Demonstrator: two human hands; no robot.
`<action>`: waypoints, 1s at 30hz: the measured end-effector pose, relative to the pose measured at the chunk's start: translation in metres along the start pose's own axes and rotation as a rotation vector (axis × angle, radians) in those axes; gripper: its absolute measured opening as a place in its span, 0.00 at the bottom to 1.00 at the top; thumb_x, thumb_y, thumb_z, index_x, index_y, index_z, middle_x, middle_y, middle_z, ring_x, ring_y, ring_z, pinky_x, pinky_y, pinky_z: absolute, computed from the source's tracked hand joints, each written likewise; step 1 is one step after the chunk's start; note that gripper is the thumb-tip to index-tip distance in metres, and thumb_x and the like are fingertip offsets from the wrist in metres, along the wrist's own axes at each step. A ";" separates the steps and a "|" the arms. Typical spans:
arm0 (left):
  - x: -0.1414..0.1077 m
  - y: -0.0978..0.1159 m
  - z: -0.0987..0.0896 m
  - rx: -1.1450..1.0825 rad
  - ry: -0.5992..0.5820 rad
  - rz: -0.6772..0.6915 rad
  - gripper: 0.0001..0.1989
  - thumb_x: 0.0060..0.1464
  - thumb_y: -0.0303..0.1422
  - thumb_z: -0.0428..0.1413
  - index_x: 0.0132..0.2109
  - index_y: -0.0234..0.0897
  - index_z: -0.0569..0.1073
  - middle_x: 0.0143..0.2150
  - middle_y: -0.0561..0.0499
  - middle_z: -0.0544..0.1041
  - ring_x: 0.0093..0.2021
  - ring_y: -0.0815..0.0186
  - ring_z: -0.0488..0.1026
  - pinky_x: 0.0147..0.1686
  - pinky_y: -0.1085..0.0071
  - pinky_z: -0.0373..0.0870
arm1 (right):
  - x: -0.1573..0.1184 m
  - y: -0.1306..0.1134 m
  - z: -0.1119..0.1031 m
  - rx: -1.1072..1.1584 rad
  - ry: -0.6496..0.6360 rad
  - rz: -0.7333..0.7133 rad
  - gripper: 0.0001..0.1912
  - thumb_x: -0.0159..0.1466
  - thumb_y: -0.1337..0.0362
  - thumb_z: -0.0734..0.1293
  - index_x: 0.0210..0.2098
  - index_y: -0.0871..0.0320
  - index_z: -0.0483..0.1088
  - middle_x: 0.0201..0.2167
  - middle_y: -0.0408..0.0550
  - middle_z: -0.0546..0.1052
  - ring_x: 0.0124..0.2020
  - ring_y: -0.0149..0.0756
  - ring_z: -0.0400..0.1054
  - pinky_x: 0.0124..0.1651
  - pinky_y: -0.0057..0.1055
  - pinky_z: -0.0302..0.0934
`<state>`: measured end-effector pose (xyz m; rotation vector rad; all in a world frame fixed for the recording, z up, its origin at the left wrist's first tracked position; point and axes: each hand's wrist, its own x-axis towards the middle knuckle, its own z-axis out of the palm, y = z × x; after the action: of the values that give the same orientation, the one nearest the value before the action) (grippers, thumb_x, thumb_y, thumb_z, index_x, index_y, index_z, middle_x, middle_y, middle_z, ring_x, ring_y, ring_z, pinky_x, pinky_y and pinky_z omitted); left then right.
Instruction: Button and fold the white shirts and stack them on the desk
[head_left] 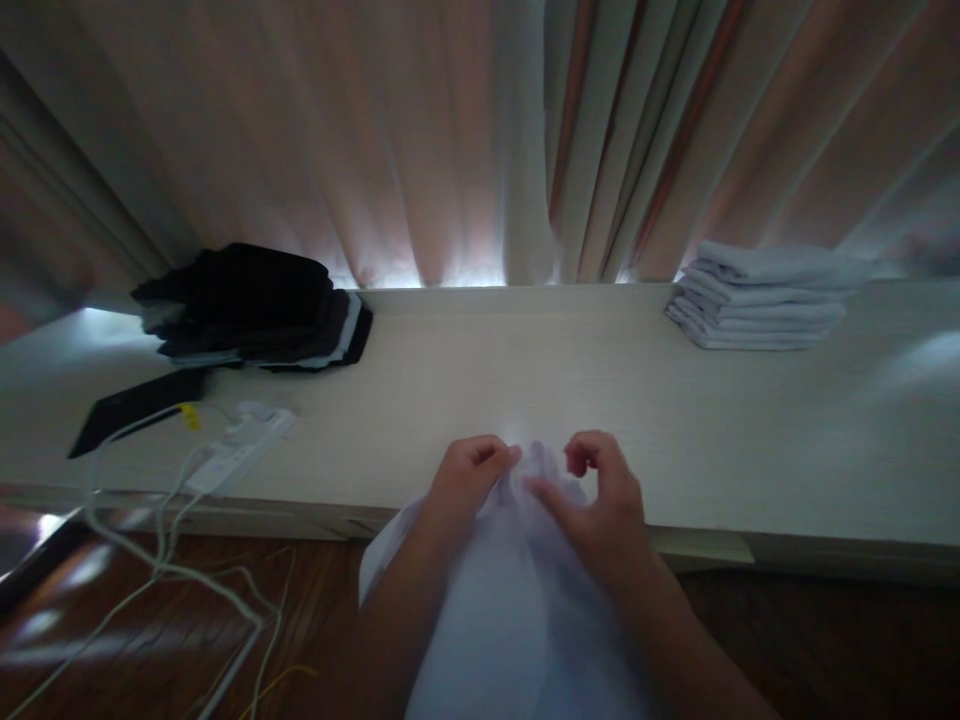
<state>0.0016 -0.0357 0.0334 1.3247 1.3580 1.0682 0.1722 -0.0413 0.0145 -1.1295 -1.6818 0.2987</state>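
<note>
And here's the white cloth, its long axis running from the person toward the curtain, the gathered end pointing away over the front edge of the surface, the rest hanging down this side of that edge. Thin, soft stuff, bunched into crinkles at the top, spreading smooth and broad below! The left hand has it, thumb and finger pinching the gather's left side. Over on the right, the right hand curves around the other side, thumb against the fabric, fingertips curled apart from the thumb; whether it grips any, I cannot tell. The cloth sits between both hands and drops between the forearms. Toward the back edge: squared, layered white fabric in a folded stack at right, a slouchier dark pile at left.
</note>
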 end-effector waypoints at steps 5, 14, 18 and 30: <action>0.000 0.000 0.002 -0.002 0.027 0.032 0.16 0.50 0.43 0.58 0.24 0.35 0.72 0.21 0.55 0.67 0.25 0.70 0.60 0.25 0.73 0.57 | -0.002 -0.001 0.007 0.148 -0.242 0.191 0.11 0.65 0.54 0.64 0.35 0.55 0.66 0.28 0.43 0.70 0.30 0.33 0.63 0.36 0.31 0.57; 0.000 -0.002 0.005 0.042 0.071 0.067 0.16 0.51 0.42 0.58 0.24 0.34 0.73 0.22 0.56 0.67 0.25 0.70 0.62 0.25 0.75 0.57 | 0.000 0.000 0.006 0.299 -0.354 0.405 0.13 0.64 0.52 0.66 0.33 0.57 0.68 0.28 0.42 0.72 0.31 0.33 0.65 0.35 0.29 0.57; -0.002 -0.003 0.007 0.074 0.074 0.097 0.15 0.53 0.41 0.57 0.25 0.35 0.72 0.22 0.56 0.67 0.26 0.70 0.63 0.26 0.75 0.58 | -0.002 -0.003 0.006 0.217 -0.422 0.408 0.15 0.64 0.52 0.66 0.28 0.57 0.67 0.25 0.41 0.69 0.29 0.33 0.63 0.34 0.30 0.55; 0.000 -0.006 0.000 0.083 -0.113 0.055 0.11 0.53 0.37 0.56 0.29 0.34 0.73 0.26 0.53 0.71 0.29 0.69 0.65 0.28 0.75 0.61 | -0.003 0.000 -0.001 0.380 -0.499 0.385 0.11 0.68 0.57 0.61 0.32 0.56 0.64 0.28 0.39 0.63 0.31 0.30 0.57 0.34 0.28 0.52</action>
<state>0.0006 -0.0355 0.0279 1.4684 1.2999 0.9675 0.1726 -0.0443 0.0133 -1.1364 -1.7111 1.1746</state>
